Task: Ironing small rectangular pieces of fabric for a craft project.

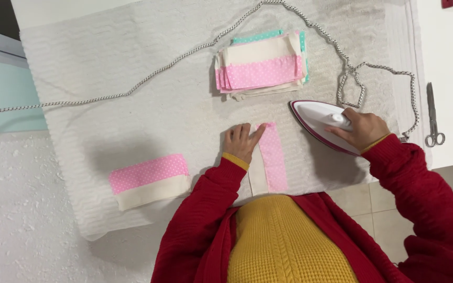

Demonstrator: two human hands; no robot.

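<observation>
Right now my left hand (242, 140) lies flat, fingers spread, on the white towel (132, 73), its fingertips pressing the top end of a narrow fabric strip (271, 157), pink with white dots on one side and cream on the other. That strip runs lengthwise toward the towel's near edge, just in front of my yellow sweater (289, 241). My right hand (363, 128) is wrapped tight around the handle of the iron (323, 123), which rests on the towel just beside the strip, near the towel's right edge, its pointed tip aimed toward the far side. A speckled cord (132, 90) loops from the iron across the far part of the towel and off its left edge. A stack of folded pieces (260, 65), pink-dotted, cream and teal, sits toward the far edge. One finished pink-and-cream piece (150, 181) lies by the near left corner. Scissors (433, 118) rest off the towel, on the white tabletop at the right.
</observation>
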